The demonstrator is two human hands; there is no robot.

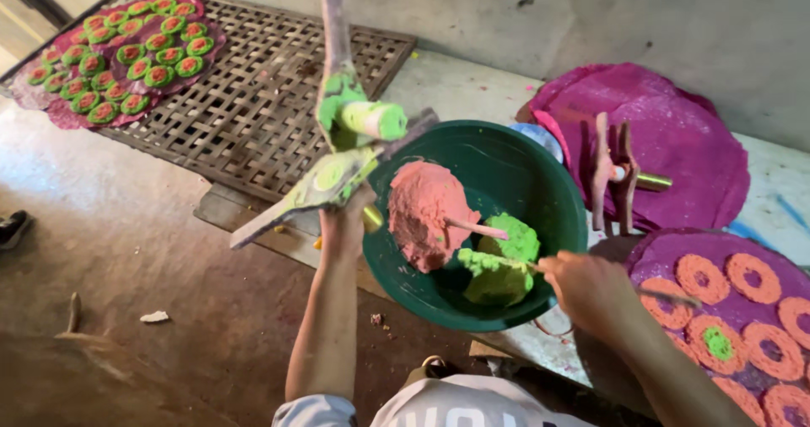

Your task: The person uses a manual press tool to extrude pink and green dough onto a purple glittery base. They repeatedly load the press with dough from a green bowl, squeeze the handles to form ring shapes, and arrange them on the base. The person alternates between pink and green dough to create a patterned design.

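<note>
Far off to the left of the left hand, a woven lattice rack point(261, 98) is lying flat, carrying a purple sheet point(59, 110) dotted with green-and-red ringed discs point(158, 75). The left hand point(344, 224) is gripping, fingers wrapped tight, a wooden press tool point(333, 153) smeared with green paste; its long handles are crossing above the hand and a green-coated cylinder point(375, 119) is sticking out just above the fingers. Immediately right of that hand, a dark green bowl point(540, 199) is sitting tilted, touching the tool's arm at its rim. Inside are lying a pink dough lump point(426, 212) with a thin stick point(477, 227) poking out of it, and a bright green dough lump point(506, 262) beside it. The right hand point(586, 288) is hovering at the bowl's right rim, fingers closed around a thin stick point(515, 264) whose tip is digging into the green dough. Above and right of this hand, a second wooden press point(614, 178) is resting on a purple sheet point(675, 136). Just right of the hand, another purple sheet point(666, 254) is bearing orange dough rings point(702, 279), one with a green centre point(717, 343).
</note>
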